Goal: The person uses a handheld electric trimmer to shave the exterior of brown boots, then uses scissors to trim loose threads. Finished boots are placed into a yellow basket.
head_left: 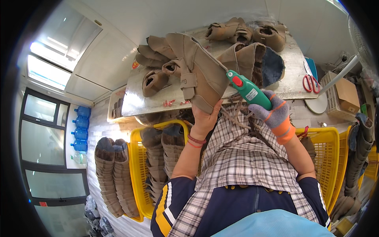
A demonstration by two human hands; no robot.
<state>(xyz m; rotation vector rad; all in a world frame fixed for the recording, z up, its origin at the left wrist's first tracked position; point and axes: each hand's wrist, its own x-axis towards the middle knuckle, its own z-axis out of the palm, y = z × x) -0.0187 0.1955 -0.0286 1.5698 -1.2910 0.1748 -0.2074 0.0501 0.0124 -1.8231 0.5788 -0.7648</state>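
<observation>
A brown boot upper (203,73) with a strap across it is held up over the front edge of the table (142,103). My bare left hand (207,117) is closed on its lower end. My right hand (273,112), in a grey and orange glove, grips a green hand-held power tool (252,93) with a red switch. The tool's thin metal tip lies along the right edge of the upper; whether it touches is hard to tell. Below the upper, brown scraps (239,114) rest on my checked apron (233,146).
More brown uppers (154,82) lie on the table's left, back and right. Red-handled scissors (311,83) are at its right end, near a fan (361,47) and a cardboard box (347,96). Yellow baskets (136,158) with stacked uppers flank me; further stacks (106,177) stand at the left.
</observation>
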